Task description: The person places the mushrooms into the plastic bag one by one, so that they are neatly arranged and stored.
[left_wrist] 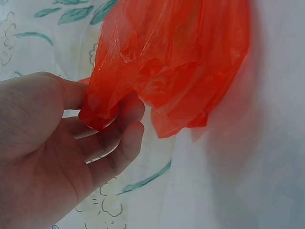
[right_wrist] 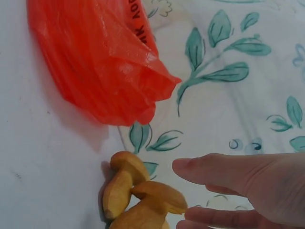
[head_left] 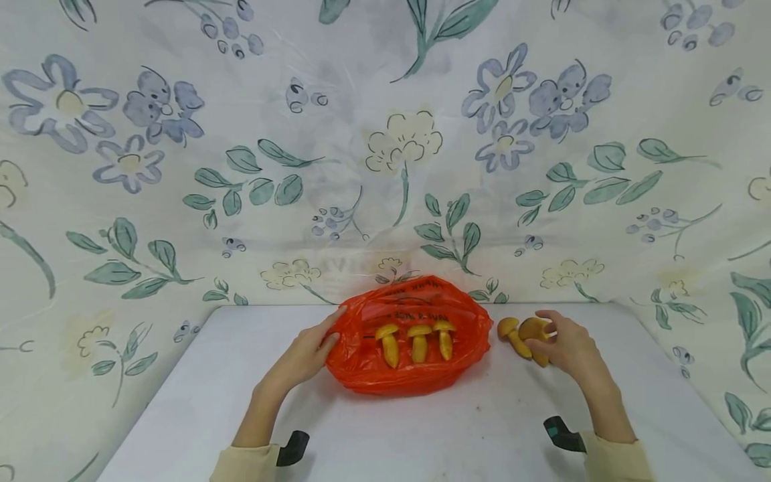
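Note:
A red plastic bag lies spread on the white table, with three yellow-brown mushrooms side by side on it. My left hand pinches the bag's left edge between thumb and fingers; in the left wrist view the red film folds down past the fingertips. To the right of the bag lie two more mushrooms, a nearer-to-bag one and another touching it. Over that second mushroom hovers my right hand, thumb and fingers spread apart, fingertips close to its cap. Whether they touch it I cannot tell.
A floral curtain hangs behind the white table and at its sides. Each sleeve has a dark camera mount at the wrist. Black lettering shows on the bag's far side.

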`<act>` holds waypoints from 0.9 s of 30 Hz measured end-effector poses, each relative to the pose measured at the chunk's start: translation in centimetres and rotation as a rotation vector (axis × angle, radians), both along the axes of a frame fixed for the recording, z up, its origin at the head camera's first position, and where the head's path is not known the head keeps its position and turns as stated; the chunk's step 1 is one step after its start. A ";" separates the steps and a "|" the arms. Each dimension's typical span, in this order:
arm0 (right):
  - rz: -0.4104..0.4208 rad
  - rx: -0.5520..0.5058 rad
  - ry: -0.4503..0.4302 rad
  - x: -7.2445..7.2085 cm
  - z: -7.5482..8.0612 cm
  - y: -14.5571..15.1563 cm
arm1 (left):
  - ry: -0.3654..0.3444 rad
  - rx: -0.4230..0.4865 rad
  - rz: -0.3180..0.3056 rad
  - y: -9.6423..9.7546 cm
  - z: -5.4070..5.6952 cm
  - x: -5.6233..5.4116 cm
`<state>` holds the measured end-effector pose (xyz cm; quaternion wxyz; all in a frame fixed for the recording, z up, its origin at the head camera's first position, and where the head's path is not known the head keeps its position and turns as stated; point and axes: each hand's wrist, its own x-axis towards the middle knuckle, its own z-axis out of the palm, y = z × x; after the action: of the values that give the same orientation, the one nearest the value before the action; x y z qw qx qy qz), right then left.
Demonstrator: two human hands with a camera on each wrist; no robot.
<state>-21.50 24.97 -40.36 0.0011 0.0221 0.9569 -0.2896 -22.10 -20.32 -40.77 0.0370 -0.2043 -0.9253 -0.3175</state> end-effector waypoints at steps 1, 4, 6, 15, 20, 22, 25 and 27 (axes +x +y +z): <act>-0.003 -0.001 0.002 -0.1 -0.1 0.1 | -0.001 0.000 0.001 0.0 0.0 0.0; -0.013 -0.003 0.007 -0.3 -0.8 0.3 | -0.007 -0.001 0.003 0.0 -0.1 -0.1; -0.021 -0.003 0.015 -0.5 -1.2 0.4 | -0.012 -0.002 0.003 0.0 -0.2 -0.1; -0.039 0.044 0.054 -0.8 -2.4 0.3 | -0.003 -0.009 0.001 -0.1 -0.4 -0.2; -0.033 0.064 0.062 -1.0 -3.0 0.2 | -0.005 -0.008 -0.006 -0.1 -0.5 -0.2; -0.029 0.074 0.066 -1.1 -3.1 0.2 | -0.006 -0.004 -0.010 -0.1 -0.5 -0.2; -0.028 0.084 0.066 -1.1 -3.2 0.1 | -0.001 -0.002 -0.011 -0.1 -0.5 -0.3; -0.028 0.093 0.069 -1.1 -3.3 0.0 | 0.003 -0.002 -0.012 -0.1 -0.5 -0.3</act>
<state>-22.56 25.01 -43.63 -0.0372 0.0257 0.9683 -0.2456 -22.38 -20.43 -41.27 0.0363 -0.2103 -0.9243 -0.3164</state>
